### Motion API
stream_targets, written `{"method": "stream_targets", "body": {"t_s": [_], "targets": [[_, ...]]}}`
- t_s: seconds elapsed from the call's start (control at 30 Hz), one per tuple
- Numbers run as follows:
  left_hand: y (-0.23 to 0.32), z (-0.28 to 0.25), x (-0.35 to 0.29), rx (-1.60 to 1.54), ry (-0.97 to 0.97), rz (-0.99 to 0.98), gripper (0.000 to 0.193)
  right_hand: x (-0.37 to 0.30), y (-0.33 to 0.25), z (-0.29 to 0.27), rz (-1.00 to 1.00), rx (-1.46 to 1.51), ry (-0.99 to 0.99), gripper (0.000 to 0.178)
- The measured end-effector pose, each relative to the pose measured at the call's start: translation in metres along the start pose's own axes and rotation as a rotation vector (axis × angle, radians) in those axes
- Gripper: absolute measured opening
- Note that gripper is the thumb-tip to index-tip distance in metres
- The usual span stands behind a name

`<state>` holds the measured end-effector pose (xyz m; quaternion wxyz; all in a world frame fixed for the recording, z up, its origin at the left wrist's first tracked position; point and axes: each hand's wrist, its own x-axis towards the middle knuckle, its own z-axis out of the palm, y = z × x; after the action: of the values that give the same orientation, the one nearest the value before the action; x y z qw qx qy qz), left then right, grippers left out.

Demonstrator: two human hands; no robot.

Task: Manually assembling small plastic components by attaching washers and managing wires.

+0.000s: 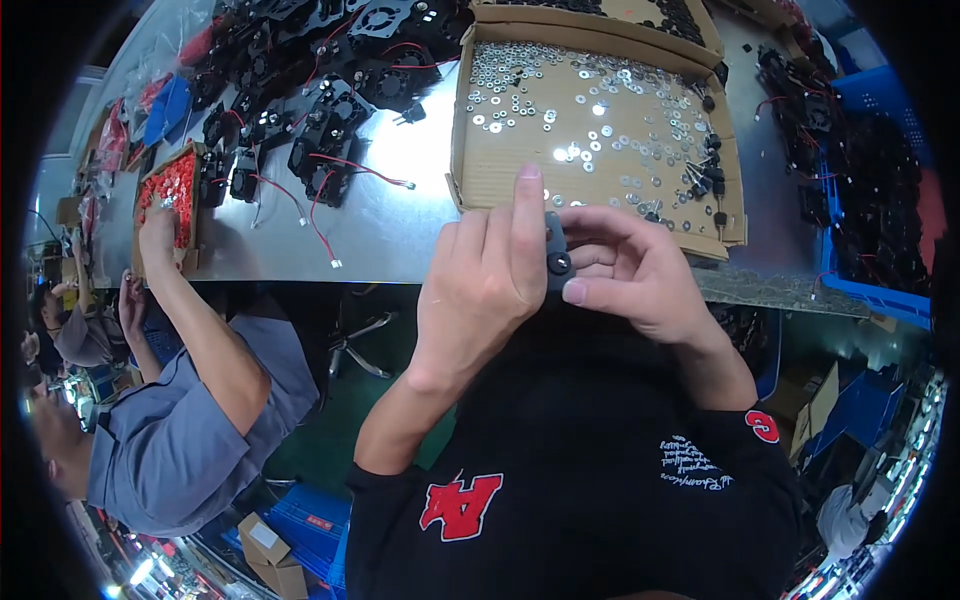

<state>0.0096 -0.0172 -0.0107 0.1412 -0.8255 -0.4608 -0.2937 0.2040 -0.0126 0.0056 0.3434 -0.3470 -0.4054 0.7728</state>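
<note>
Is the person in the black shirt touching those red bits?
No, the left hand and right hand meet at a small dark part, away from the red bits at far left.

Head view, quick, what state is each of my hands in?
Left hand: index finger extended, others curled; grip cannot be told.
Right hand: closed on a small dark-grey plate with a round black piece.
</note>
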Motion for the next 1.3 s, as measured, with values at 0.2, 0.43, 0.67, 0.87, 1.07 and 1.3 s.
{"method": "stream_targets", "body": {"t_s": [0.2, 0.43, 0.67, 0.87, 1.07, 1.3], "targets": [[0.007, -0.007, 0.002, -0.02, -0.102, 0.014, 0.045, -0.003, -0.002, -0.007, 0.034, 0.075, -0.043, 0.06], [0.011, -0.024, 0.018, -0.331, -0.282, -0.117, 0.069, -0.004, 0.01, -0.02, 0.064, 0.193, 0.007, 0.059], [0.016, -0.019, 0.022, -0.215, -0.336, -0.09, 0.068, -0.004, 0.011, -0.017, 0.071, 0.227, 0.037, 0.049], [0.015, -0.015, 0.018, -0.059, -0.357, -0.046, 0.065, -0.004, 0.014, -0.02, 0.072, 0.193, 0.009, 0.049], [0.015, -0.013, 0.018, -0.011, -0.365, -0.028, 0.065, -0.004, 0.015, -0.021, 0.033, 0.114, 0.017, 0.043], [0.008, -0.013, 0.018, -0.064, -0.386, 0.052, 0.034, -0.009, 0.018, -0.017, -0.017, 0.153, -0.028, 0.045]]}}
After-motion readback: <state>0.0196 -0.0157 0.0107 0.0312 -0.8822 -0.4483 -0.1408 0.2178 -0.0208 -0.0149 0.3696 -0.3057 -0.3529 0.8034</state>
